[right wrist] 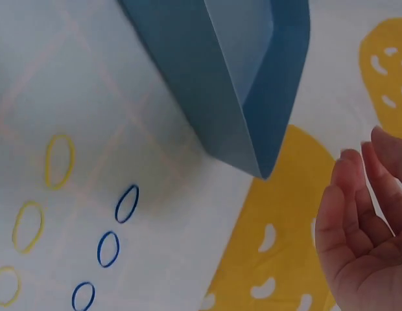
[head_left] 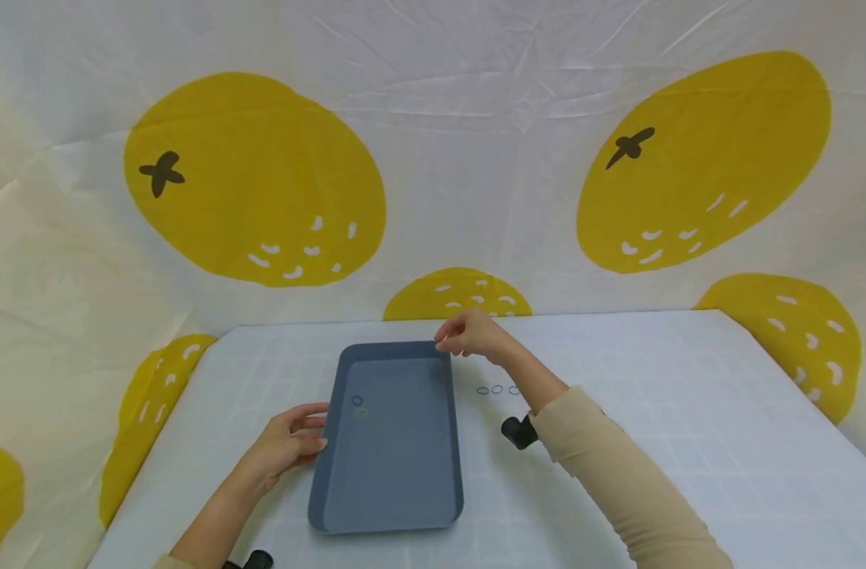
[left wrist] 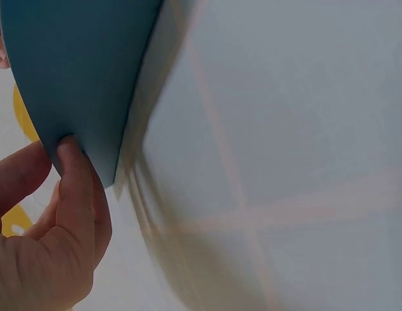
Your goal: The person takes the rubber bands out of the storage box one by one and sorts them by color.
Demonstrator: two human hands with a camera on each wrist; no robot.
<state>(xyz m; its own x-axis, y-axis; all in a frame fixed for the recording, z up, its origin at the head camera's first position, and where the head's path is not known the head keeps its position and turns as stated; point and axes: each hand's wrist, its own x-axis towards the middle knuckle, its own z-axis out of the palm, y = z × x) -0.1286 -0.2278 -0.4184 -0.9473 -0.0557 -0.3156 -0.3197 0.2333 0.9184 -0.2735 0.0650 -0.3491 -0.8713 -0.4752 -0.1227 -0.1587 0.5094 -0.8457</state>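
Note:
A blue-grey tray (head_left: 453,442) lies lengthwise in the middle of the table. Inside it, near the far left, lie a blue ring (head_left: 357,401) and a pale yellow ring (head_left: 361,412). My left hand (head_left: 298,442) rests against the tray's left rim; in the left wrist view a fingertip (left wrist: 72,162) presses on the tray's outer wall (left wrist: 71,65). My right hand (head_left: 468,336) hovers by the tray's far right corner (right wrist: 262,162), fingers relaxed and empty (right wrist: 356,227), not touching it. Blue rings (right wrist: 126,203) and yellow rings (right wrist: 59,160) lie on the table right of the tray.
The table (head_left: 689,411) has a pale checked cover and is walled by a white cloth with large yellow fruit prints (head_left: 251,182). A few small rings (head_left: 497,390) lie in a row right of the tray. Black wrist mounts (head_left: 518,431) sit on both forearms.

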